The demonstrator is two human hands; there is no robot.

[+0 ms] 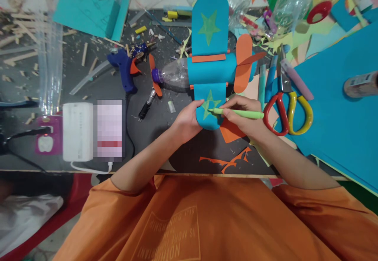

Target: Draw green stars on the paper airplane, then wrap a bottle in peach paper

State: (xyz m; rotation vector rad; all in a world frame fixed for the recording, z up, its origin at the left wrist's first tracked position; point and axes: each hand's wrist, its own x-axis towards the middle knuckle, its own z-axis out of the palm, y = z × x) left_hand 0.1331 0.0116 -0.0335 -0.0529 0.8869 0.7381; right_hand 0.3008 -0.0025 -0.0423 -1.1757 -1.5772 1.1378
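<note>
A toy plane made from a plastic bottle [175, 72] lies wrapped in blue paper, with an orange propeller at its purple cap and an orange paper tail. Each blue wing bears a green star; the far wing [198, 42] points away from me. My left hand [187, 121] grips the edge of the near wing [209, 124], thumb on top and fingers underneath. In my right hand [243, 113] is a light green felt-tip marker [249, 114], held like a pen. Its tip touches the near wing's star, which is partly coloured in, with a blue patch at its middle.
A blue hot glue gun [125, 70] and a craft knife [147, 105] lie left of the plane. Scissors with red and yellow handles [285, 87] lie close to my right hand. Orange paper scraps [228, 160] sit near the table edge. A phone [109, 129] is at left.
</note>
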